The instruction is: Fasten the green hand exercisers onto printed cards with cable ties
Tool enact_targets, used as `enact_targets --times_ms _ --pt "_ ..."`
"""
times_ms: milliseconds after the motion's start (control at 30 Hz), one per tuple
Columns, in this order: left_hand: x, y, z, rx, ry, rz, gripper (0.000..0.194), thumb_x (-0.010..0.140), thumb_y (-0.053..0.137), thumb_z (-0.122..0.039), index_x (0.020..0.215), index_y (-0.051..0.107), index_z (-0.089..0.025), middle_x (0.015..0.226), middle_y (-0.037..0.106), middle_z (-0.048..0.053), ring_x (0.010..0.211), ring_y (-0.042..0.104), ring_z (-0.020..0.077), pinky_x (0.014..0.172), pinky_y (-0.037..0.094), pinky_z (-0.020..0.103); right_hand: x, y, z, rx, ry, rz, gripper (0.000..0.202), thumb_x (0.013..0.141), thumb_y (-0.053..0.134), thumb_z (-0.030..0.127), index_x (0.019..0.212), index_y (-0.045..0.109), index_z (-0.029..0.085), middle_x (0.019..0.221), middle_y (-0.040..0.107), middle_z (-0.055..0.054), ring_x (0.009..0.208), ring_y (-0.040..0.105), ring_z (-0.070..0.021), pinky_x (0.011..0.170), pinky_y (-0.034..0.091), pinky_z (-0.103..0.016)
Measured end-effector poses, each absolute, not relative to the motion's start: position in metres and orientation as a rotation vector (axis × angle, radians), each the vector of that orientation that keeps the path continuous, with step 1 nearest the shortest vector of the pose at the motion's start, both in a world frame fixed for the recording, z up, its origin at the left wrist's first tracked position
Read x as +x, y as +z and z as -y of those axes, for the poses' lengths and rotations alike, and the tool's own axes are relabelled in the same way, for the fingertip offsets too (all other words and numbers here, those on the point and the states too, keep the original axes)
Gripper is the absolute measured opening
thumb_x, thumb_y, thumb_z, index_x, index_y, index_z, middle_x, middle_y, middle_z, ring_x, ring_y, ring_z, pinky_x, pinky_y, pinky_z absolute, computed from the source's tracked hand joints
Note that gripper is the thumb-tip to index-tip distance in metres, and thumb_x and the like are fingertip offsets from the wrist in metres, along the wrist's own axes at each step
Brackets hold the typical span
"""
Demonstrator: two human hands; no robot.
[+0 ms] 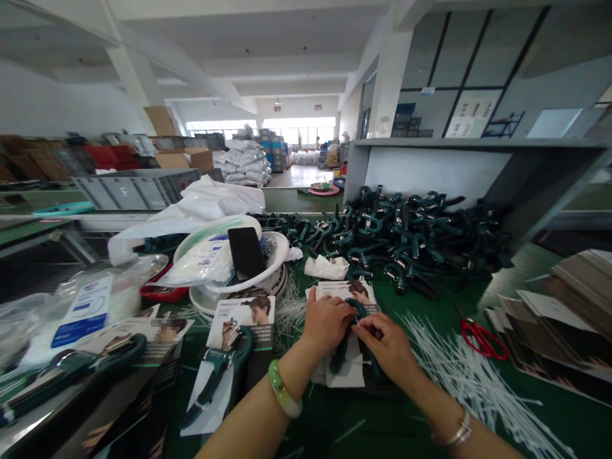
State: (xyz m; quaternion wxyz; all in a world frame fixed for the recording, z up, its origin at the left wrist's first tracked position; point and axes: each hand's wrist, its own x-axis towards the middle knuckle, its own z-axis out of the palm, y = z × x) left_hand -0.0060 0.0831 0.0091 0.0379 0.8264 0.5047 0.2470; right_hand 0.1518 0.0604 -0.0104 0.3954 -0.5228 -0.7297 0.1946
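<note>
My left hand [329, 322] is closed around the top of a dark green hand grip strengthener [340, 357], which lies on a printed cardboard card [347, 376]. From the other side, my right hand [386, 344] pinches at the same spot near the spring; what is between those fingertips is too small to make out. Left of my hands, another grip strengthener [241, 347] rests on its own card [201, 382]. White cable ties [459, 363] lie spread beside my right forearm.
A big heap of grip strengtheners [406, 236] spills from a grey bin [535, 191]. Red scissors [482, 338] and stacked cards [564, 319] are at the right. A black phone [247, 253] lies on a white basin [280, 261]; bagged ties [86, 306] sit far left.
</note>
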Motion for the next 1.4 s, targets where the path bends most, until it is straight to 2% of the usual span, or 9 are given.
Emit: enact_targets --times_ms 367,533,667,733,833,933,1033,1167,1400 --pt "-0.005 0.008 -0.083 2.556 0.768 -1.51 0.019 0.085 0.05 -0.027 0.09 0.068 -0.03 0.087 0.069 0.0 0.085 0.059 0.0194 0.102 0.018 0.055 0.15 -0.009 -0.062 -1.346 0.618 1.771 0.025 0.076 0.056 0.041 0.067 0.063 0.019 0.067 0.06 -0.003 0.058 0.052 -0.0154 0.054 0.04 -0.027" --pt "-0.009 0.002 -0.087 2.512 0.778 -1.356 0.024 0.08 0.05 -0.016 0.091 0.067 -0.028 0.092 0.07 0.0 0.09 0.059 0.019 0.099 0.027 0.047 0.151 -0.009 -0.071 -1.393 0.711 1.782 0.025 0.075 0.054 0.04 0.064 0.059 0.019 0.059 0.055 0.0 0.055 0.049 -0.0144 0.053 0.037 -0.026" --pt "-0.018 0.003 -0.088 2.443 0.822 -1.155 0.033 0.076 0.049 -0.011 0.104 0.062 -0.025 0.101 0.068 0.0 0.094 0.058 0.0179 0.09 0.037 0.036 0.15 -0.004 -0.082 -1.445 0.801 1.768 0.021 0.069 0.057 0.035 0.057 0.054 0.019 0.05 0.047 0.003 0.048 0.041 -0.0116 0.047 0.029 -0.023" --pt "-0.02 0.005 -0.087 2.439 0.842 -1.077 0.03 0.077 0.052 -0.016 0.104 0.061 -0.024 0.102 0.068 0.001 0.094 0.059 0.0179 0.086 0.039 0.033 0.148 -0.002 -0.085 -1.447 0.845 1.761 0.018 0.065 0.06 0.031 0.055 0.053 0.018 0.047 0.044 0.005 0.047 0.039 -0.0108 0.045 0.027 -0.023" --pt "-0.019 0.005 -0.088 2.447 0.904 -1.073 0.015 0.082 0.054 -0.028 0.091 0.065 -0.024 0.091 0.069 0.0 0.087 0.06 0.0171 0.085 0.04 0.033 0.147 -0.005 -0.086 -1.447 0.844 1.743 0.017 0.063 0.062 0.03 0.055 0.053 0.018 0.046 0.042 0.005 0.046 0.038 -0.0102 0.045 0.027 -0.022" --pt "-0.013 -0.001 -0.09 2.393 1.081 -1.12 0.017 0.086 0.05 -0.029 0.084 0.065 -0.022 0.084 0.068 0.001 0.082 0.06 0.015 0.081 0.042 0.031 0.146 -0.014 -0.082 -1.364 0.744 1.688 0.019 0.068 0.063 0.036 0.069 0.06 0.017 0.055 0.049 0.003 0.049 0.042 -0.0112 0.047 0.033 -0.023" --pt "-0.007 -0.006 -0.088 2.376 1.264 -1.233 0.015 0.084 0.053 -0.028 0.083 0.066 -0.02 0.089 0.066 0.004 0.087 0.057 0.0168 0.08 0.043 0.031 0.147 -0.022 -0.077 -1.18 0.596 1.667 0.018 0.075 0.058 0.032 0.085 0.064 0.019 0.076 0.06 -0.003 0.064 0.053 -0.0149 0.057 0.043 -0.026" --pt "0.0 -0.002 -0.077 2.462 1.407 -1.273 0.017 0.084 0.05 -0.025 0.078 0.065 -0.018 0.088 0.062 0.006 0.087 0.054 0.0188 0.08 0.042 0.034 0.147 -0.018 -0.074 -1.09 0.494 1.787 0.014 0.08 0.051 0.027 0.078 0.063 0.019 0.08 0.061 -0.006 0.077 0.058 -0.0179 0.068 0.046 -0.029" --pt "0.005 0.008 -0.065 2.472 1.506 -1.121 0.021 0.086 0.043 -0.022 0.078 0.062 -0.018 0.088 0.06 0.007 0.087 0.053 0.0176 0.082 0.042 0.033 0.148 -0.003 -0.084 -1.277 0.325 2.131 0.015 0.073 0.053 0.022 0.08 0.066 0.019 0.099 0.062 -0.01 0.094 0.057 -0.0231 0.079 0.046 -0.035"
